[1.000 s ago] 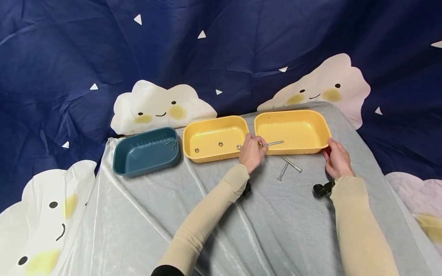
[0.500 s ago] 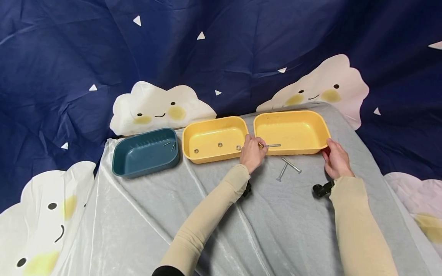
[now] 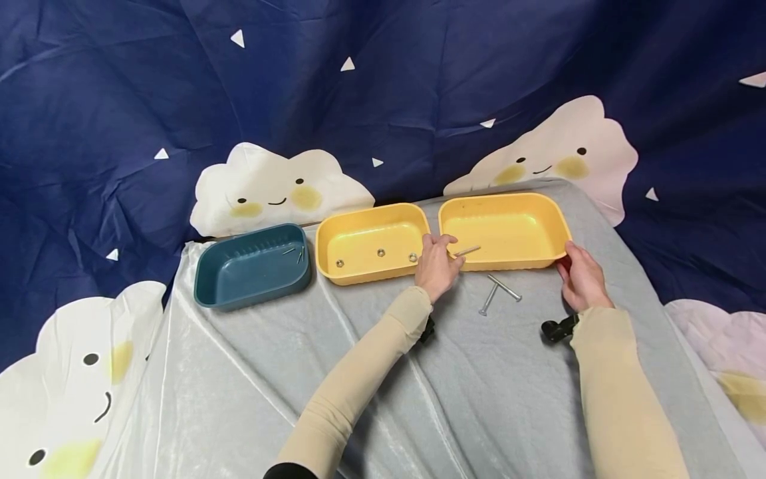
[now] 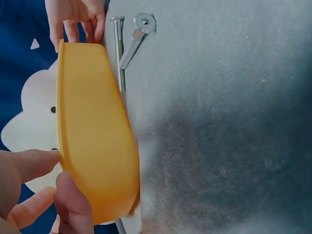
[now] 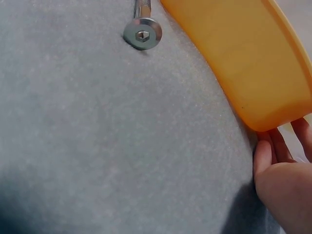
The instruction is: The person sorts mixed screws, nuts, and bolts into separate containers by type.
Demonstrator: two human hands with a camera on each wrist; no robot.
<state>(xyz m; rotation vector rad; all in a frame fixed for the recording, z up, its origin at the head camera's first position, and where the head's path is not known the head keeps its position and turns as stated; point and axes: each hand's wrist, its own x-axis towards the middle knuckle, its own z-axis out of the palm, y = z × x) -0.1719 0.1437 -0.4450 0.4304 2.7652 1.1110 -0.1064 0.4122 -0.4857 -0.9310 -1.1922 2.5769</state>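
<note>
My left hand [image 3: 438,266] is at the near left corner of the right yellow tray [image 3: 509,264], thumb and forefinger parted at its rim. Past the fingers, a silver bolt [image 3: 469,250] shows over the tray's inside; whether it lies on the floor is hard to tell. My right hand [image 3: 583,276] holds the tray's near right corner, its fingers [image 5: 279,146] around the end wall. Two more bolts, one [image 3: 505,287] crossing the other [image 3: 488,299], lie on the cloth in front; a hex-socket head [image 5: 142,34] shows in the right wrist view.
Left of that tray stands a second yellow tray [image 3: 359,277] with several nuts, one of them a nut [image 3: 381,253] mid-floor. Farther left is a dark teal tray [image 3: 251,301] with a few small screws [image 3: 301,255]. Grey cloth [image 3: 479,386] covers the table; a blue curtain [image 3: 407,80] hangs behind.
The bolt pinched in my left hand has come out of its fingers and lowered into the right yellow tray; the fingers have spread. The right hand keeps its place.
</note>
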